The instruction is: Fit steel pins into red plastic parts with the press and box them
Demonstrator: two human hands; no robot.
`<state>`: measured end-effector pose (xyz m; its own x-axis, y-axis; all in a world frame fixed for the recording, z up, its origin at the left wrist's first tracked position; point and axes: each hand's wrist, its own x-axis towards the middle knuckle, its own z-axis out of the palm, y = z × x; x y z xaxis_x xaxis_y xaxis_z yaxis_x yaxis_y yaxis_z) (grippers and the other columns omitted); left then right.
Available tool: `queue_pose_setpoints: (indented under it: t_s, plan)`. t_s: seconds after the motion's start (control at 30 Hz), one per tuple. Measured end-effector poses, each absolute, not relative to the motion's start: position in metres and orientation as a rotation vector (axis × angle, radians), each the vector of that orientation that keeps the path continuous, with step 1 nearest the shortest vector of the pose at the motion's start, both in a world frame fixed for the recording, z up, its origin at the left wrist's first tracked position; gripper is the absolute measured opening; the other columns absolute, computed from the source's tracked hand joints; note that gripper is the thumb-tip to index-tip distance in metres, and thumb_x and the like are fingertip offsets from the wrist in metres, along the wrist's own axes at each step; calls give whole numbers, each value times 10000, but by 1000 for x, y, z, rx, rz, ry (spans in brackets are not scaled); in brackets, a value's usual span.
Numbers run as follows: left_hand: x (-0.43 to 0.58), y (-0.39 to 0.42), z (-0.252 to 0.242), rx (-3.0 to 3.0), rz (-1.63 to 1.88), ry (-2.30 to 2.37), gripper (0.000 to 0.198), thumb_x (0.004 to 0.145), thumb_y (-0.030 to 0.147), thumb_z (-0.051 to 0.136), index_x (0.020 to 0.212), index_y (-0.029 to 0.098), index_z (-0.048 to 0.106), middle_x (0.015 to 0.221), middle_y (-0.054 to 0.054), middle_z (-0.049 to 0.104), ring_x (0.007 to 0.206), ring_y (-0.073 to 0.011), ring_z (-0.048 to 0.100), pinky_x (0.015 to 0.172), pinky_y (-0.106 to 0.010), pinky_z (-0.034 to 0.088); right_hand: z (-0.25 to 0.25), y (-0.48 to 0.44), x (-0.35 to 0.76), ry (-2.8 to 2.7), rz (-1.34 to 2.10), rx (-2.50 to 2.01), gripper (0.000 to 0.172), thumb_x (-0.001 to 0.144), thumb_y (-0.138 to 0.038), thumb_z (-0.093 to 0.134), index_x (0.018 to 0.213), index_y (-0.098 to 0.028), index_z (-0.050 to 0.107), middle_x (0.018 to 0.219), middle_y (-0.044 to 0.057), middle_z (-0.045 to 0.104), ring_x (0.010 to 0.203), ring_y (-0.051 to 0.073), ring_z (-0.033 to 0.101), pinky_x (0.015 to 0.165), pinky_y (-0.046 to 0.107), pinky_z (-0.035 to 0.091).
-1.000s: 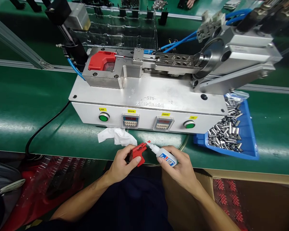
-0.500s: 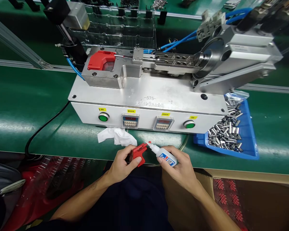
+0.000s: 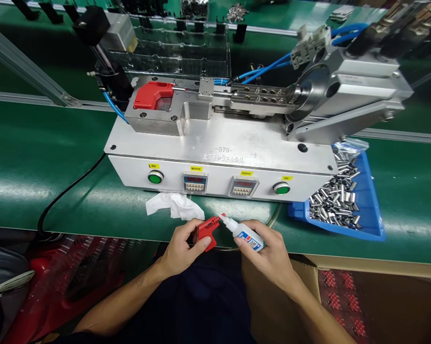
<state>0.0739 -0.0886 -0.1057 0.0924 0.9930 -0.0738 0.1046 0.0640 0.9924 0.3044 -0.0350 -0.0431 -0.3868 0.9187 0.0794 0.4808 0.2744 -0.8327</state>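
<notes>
Left hand (image 3: 182, 249) clamped on our red pistol-shaped part (image 3: 204, 230); right hand (image 3: 271, 251) grips our white glue bottle (image 3: 248, 236), nozzle at the part's slim end. Both at the surface's (image 3: 93, 210) near edge.

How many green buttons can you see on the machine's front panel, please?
2. One green button is near the left end of the front panel; the other green button is near its right end. Neither is covered.

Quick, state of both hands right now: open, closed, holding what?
Left hand: closed, holding a red pistol-shaped plastic part.
Right hand: closed, holding a white nozzle-tipped squeeze bottle.
</notes>
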Motion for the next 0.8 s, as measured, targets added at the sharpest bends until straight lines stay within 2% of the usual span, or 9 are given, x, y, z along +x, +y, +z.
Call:
queue_pose_setpoints:
  t_s: [0.43,0.7,0.8]
  plan:
    - [72,-87,-106,1235,1062,1194,284,986,448,683,1017,167,686,745,18,549,632,-120,461,611,-231,404,-42,-35,305,-1928,1029,-1222,102,982,-324,669,984,-223,685,776,8,706,618,155,621,603,261,501]
    - [72,-83,-99,1114,1057,1189,391,945,544,710,954,154,687,720,13,538,624,-122,446,599,-240,392,-44,-34,304,-1888,993,-1266,162,1002,-379,654,1036,-227,699,898,43,744,716,187,666,687,300,551]
    - [73,-79,-94,938,1084,1181,458,914,611,716,906,155,676,714,5,549,609,-124,459,565,-237,401,-44,-36,307,-1794,981,-1359,217,1014,-428,640,1087,-230,690,885,46,742,702,190,663,647,304,534]
